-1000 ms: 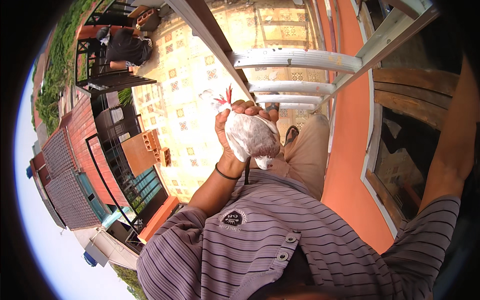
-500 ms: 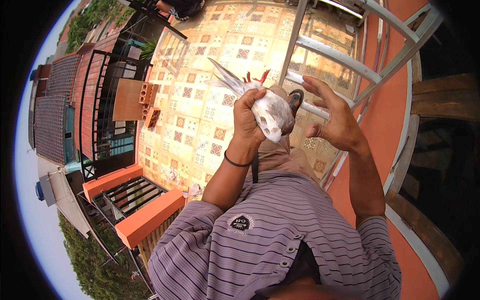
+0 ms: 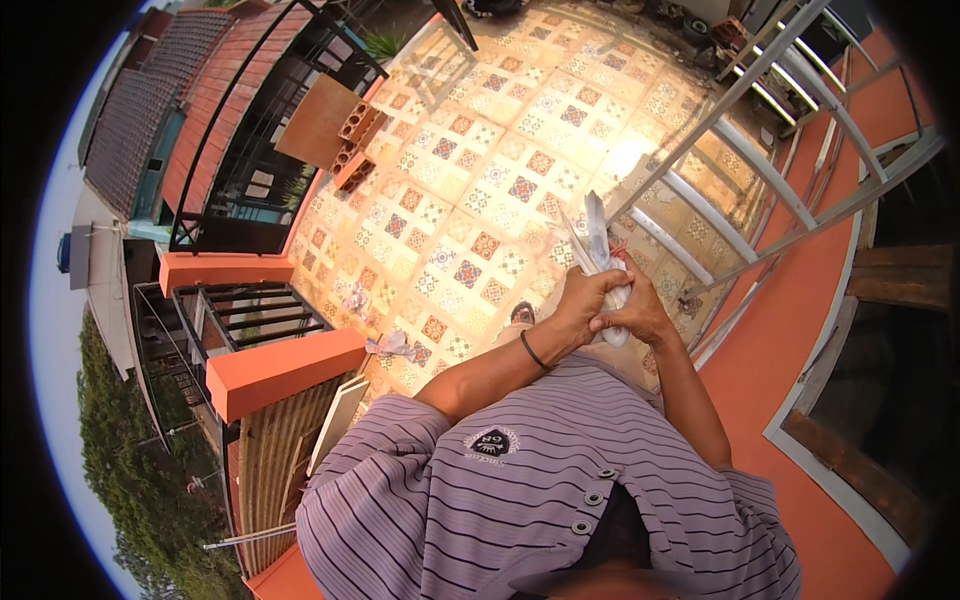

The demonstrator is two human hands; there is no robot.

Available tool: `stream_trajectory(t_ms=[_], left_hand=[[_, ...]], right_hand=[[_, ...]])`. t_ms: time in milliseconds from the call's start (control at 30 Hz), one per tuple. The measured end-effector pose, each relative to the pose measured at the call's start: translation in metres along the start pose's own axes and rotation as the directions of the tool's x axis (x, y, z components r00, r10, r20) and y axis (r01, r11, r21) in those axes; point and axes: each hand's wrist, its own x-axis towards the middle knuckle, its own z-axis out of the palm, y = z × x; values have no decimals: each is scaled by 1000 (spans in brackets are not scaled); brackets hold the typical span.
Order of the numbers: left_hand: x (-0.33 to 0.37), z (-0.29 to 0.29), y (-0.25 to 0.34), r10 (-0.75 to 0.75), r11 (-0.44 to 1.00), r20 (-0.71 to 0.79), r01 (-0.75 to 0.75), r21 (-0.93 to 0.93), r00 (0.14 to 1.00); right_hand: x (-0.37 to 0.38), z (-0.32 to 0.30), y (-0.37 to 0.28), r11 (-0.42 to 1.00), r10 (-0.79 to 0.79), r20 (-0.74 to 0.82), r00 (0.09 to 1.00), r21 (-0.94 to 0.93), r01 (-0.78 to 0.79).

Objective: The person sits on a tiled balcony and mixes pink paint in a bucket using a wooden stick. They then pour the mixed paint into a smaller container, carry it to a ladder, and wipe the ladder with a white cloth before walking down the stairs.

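A pale grey and white pigeon (image 3: 617, 297) is held close in front of my body, between both hands. Its tail feathers point away from me, and its red feet show beside the right hand's fingers. My left hand (image 3: 583, 303) wraps round the bird from the left, a dark band on that wrist. From the other side my right hand (image 3: 642, 308) grips it too, its thumb reaching toward the left hand. The bird's head is hidden by the hands.
A metal ladder (image 3: 730, 190) leans at the right beside the orange wall (image 3: 800, 400). Patterned tiles (image 3: 470, 230) cover the floor. Hollow bricks (image 3: 360, 130) and a brown board (image 3: 318, 122) stand far left near a black railing. An orange-capped low wall (image 3: 285, 375) is at the left.
My right hand, open and apart before, has closed on the pigeon. The bird and left hand have moved right and nearer my body. The view has turned.
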Motion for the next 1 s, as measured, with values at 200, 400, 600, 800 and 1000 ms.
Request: stream_trajectory(t_ms=[200, 400, 600, 800, 1000], left_hand=[[-25, -81, 24, -15, 999, -105, 18, 26, 994], [-37, -126, 38, 137, 987, -76, -130, 91, 988], [-29, -138, 39, -62, 997, 90, 57, 57, 994], [-20, -123, 39, -93, 976, 119, 67, 208, 989], [-11, -100, 30, -106, 944, 168, 46, 326, 980]], right_hand=[[29, 66, 28, 982, 120, 278, 953, 105, -155], [29, 115, 45, 989, 112, 214, 970, 71, -130], [24, 111, 37, 982, 187, 185, 965, -55, -180], [19, 97, 30, 978, 201, 161, 966, 24, -207], [0, 81, 31, 981, 150, 85, 985, 113, -159]])
